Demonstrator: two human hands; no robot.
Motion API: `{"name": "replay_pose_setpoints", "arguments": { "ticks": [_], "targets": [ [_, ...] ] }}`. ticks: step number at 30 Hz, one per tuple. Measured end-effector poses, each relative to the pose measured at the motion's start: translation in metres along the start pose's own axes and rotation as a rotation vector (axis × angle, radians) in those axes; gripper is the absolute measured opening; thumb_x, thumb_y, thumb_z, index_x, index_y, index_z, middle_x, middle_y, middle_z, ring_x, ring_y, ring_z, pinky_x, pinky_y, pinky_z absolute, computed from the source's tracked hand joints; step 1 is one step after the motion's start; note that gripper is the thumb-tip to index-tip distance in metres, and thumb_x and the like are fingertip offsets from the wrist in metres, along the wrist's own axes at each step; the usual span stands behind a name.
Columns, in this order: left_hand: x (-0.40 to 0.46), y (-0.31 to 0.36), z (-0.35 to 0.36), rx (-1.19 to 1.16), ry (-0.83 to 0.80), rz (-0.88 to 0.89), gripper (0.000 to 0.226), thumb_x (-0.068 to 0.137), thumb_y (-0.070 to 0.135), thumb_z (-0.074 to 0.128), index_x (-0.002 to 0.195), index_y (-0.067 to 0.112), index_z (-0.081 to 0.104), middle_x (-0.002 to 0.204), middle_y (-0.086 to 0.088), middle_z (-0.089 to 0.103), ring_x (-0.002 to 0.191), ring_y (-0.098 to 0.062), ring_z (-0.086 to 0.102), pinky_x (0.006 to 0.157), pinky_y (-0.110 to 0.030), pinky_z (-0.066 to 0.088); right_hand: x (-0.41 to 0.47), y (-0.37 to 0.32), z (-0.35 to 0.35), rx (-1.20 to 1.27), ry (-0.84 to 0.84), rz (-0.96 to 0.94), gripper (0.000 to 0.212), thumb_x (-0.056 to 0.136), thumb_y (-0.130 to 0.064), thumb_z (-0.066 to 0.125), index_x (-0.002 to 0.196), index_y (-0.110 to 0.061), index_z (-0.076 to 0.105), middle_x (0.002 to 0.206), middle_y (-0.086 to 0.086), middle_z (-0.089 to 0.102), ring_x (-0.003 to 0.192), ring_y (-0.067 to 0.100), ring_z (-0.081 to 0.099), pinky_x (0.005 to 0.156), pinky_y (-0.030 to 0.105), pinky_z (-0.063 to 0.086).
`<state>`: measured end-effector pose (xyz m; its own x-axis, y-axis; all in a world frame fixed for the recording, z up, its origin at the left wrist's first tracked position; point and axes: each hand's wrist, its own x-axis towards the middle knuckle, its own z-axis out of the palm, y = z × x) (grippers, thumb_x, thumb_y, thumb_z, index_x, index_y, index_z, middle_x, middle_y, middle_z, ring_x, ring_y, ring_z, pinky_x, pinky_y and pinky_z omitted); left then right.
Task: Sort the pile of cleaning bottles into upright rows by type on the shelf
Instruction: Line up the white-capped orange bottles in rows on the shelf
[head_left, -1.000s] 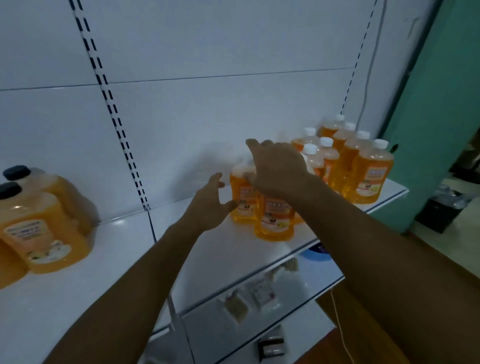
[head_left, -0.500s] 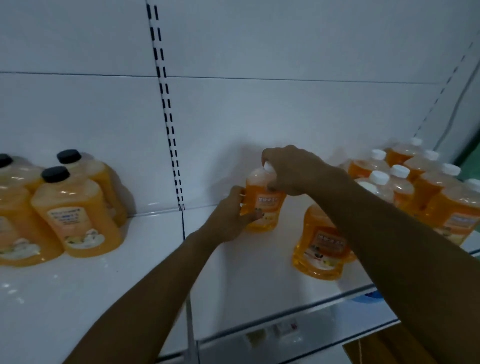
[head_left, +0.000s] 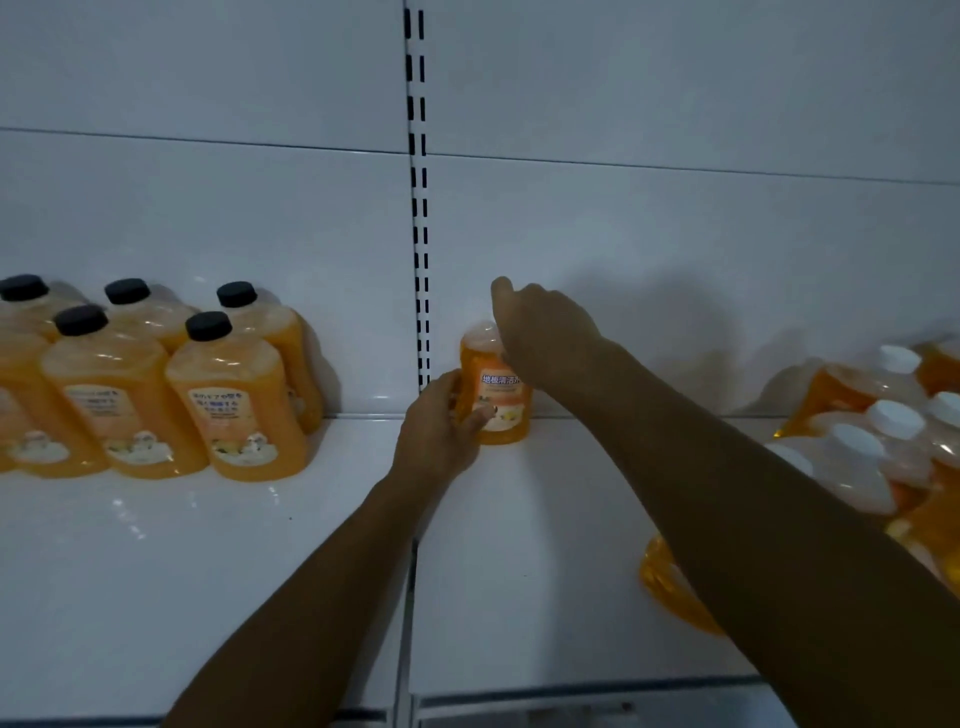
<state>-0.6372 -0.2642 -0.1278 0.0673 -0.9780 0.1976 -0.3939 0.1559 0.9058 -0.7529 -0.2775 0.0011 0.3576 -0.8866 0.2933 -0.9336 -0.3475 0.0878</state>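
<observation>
Since the earlier frame, the bottle (head_left: 496, 387) had travelled to the back wall, upright under the right hand (head_left: 540, 332), left hand (head_left: 441, 421) clamped on its side. Right fingers' grip unclear. Next: release, fetch another white-capped bottle (head_left: 852, 467).

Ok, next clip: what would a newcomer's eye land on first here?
First, the two hands meeting on a small orange bottle standing upright at the back of the white shelf: the left hand grips its side, the right hand covers its top. Next, the black-capped orange jugs standing in rows at the far left, and the crowd of white-capped orange bottles at the right edge.
</observation>
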Motion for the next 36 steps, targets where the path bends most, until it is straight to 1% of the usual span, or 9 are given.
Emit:
{"name": "replay_pose_setpoints", "arguments": {
  "ticks": [3, 6, 8, 12, 17, 23, 29, 33, 36],
  "targets": [
    [0.000, 0.001, 0.004, 0.023, 0.028, -0.041, 0.051, 0.090, 0.031, 0.065, 0.135, 0.016, 0.047, 0.131, -0.004, 0.059, 0.115, -0.023, 0.059, 0.099, -0.042, 0.049, -0.001, 0.000, 0.007, 0.011, 0.031, 0.005, 0.028, 0.088, -0.005, 0.061, 0.109, -0.009, 0.044, 0.067, -0.001, 0.033, 0.064, 0.017, 0.045, 0.058, 0.027, 0.037],
    [0.000, 0.002, 0.006, 0.064, 0.038, -0.062, 0.051, 0.090, 0.033, 0.064, 0.135, 0.016, 0.046, 0.132, -0.004, 0.058, 0.116, -0.024, 0.059, 0.100, -0.045, 0.048, -0.002, 0.000, 0.010, 0.024, 0.054, 0.008, 0.031, 0.089, -0.012, 0.065, 0.113, -0.011, 0.045, 0.075, 0.001, 0.042, 0.067, 0.017, 0.050, 0.060, 0.026, 0.040],
    [0.000, 0.004, 0.006, 0.074, 0.039, -0.063, 0.050, 0.091, 0.033, 0.063, 0.135, 0.016, 0.046, 0.132, -0.004, 0.059, 0.117, -0.024, 0.059, 0.100, -0.043, 0.048, -0.003, 0.000, 0.010, 0.025, 0.053, 0.018, 0.034, 0.089, -0.013, 0.065, 0.115, -0.011, 0.044, 0.078, 0.002, 0.043, 0.070, 0.017, 0.050, 0.061, 0.026, 0.042],
    [0.001, 0.010, 0.009, 0.086, 0.000, -0.050, 0.049, 0.092, 0.030, 0.062, 0.135, 0.013, 0.045, 0.132, -0.005, 0.059, 0.117, -0.025, 0.058, 0.094, -0.033, 0.045, -0.004, 0.006, 0.007, 0.012, 0.041, 0.046, 0.035, 0.088, -0.014, 0.066, 0.115, -0.013, 0.044, 0.068, -0.001, 0.035, 0.065, 0.016, 0.048, 0.060, 0.027, 0.041],
    [0.002, 0.016, 0.028, 0.171, 0.007, -0.033, 0.049, 0.092, 0.034, 0.062, 0.136, 0.016, 0.048, 0.130, -0.003, 0.061, 0.115, -0.023, 0.061, 0.096, -0.036, 0.046, -0.014, 0.020, 0.007, -0.064, 0.061, 0.114, 0.034, 0.088, -0.019, 0.066, 0.114, -0.015, 0.044, 0.070, -0.001, 0.041, 0.064, 0.016, 0.050, 0.058, 0.028, 0.040],
    [0.004, 0.021, 0.039, 0.214, 0.045, -0.033, 0.043, 0.091, 0.037, 0.062, 0.125, 0.012, 0.057, 0.121, -0.006, 0.066, 0.105, -0.020, 0.065, 0.080, -0.024, 0.042, -0.022, 0.028, 0.010, -0.041, 0.041, 0.182, 0.042, 0.089, -0.014, 0.062, 0.123, -0.014, 0.039, 0.100, 0.007, 0.059, 0.079, 0.018, 0.044, 0.063, 0.030, 0.039],
    [-0.007, 0.010, 0.046, 0.239, 0.065, -0.068, 0.037, 0.085, 0.037, 0.070, 0.109, 0.012, 0.057, 0.112, -0.008, 0.064, 0.082, -0.009, 0.059, 0.066, -0.019, 0.043, -0.029, 0.034, 0.006, 0.112, -0.073, 0.181, 0.042, 0.090, -0.011, 0.056, 0.127, -0.014, 0.036, 0.107, 0.010, 0.060, 0.083, 0.021, 0.050, 0.065, 0.034, 0.042],
    [-0.032, 0.013, 0.056, 0.166, 0.191, 0.009, 0.057, 0.081, 0.035, 0.074, 0.122, 0.007, 0.047, 0.119, -0.002, 0.044, 0.103, -0.014, 0.048, 0.081, -0.029, 0.045, -0.042, 0.043, -0.002, 0.123, -0.191, 0.134, 0.074, 0.091, -0.025, 0.060, 0.149, -0.008, 0.016, 0.122, 0.013, 0.057, 0.100, 0.026, 0.059, 0.074, 0.035, 0.046],
    [-0.044, 0.020, 0.069, 0.154, 0.094, 0.091, 0.051, 0.084, 0.030, 0.072, 0.124, 0.010, 0.048, 0.121, -0.008, 0.051, 0.107, -0.018, 0.052, 0.087, -0.032, 0.047, -0.060, 0.058, -0.018, 0.064, -0.208, 0.142, 0.067, 0.089, -0.043, 0.062, 0.142, -0.014, 0.032, 0.123, 0.008, 0.056, 0.106, 0.024, 0.057, 0.078, 0.036, 0.043]
  ]
}}
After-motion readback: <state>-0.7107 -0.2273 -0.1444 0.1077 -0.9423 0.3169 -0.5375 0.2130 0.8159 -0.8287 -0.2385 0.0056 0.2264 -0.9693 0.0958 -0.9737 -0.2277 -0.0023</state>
